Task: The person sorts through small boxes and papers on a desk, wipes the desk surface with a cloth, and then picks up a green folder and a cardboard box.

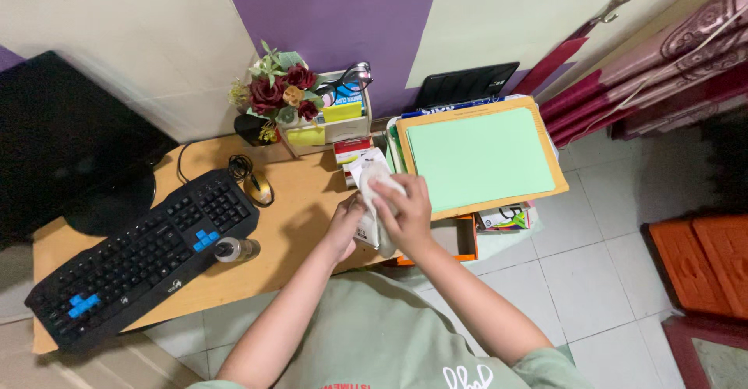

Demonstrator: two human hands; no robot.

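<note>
Over the tabletop (296, 202) edge, the right hand (407, 216) presses a white cloth (374, 180) onto a small box (366, 231) the left hand (347, 221) clasps; a loosened grip could drop it floorward, or nudge the spray bottle (236, 249)

Smooth wooden desk (296, 202), matt black plastic keyboard (140, 260), soft white cloth (375, 180), matt green paper (477, 159)

A big black screen (66, 136) is standing at the desk's left. A small red and white box (352, 152) is lying near the flowers.
</note>
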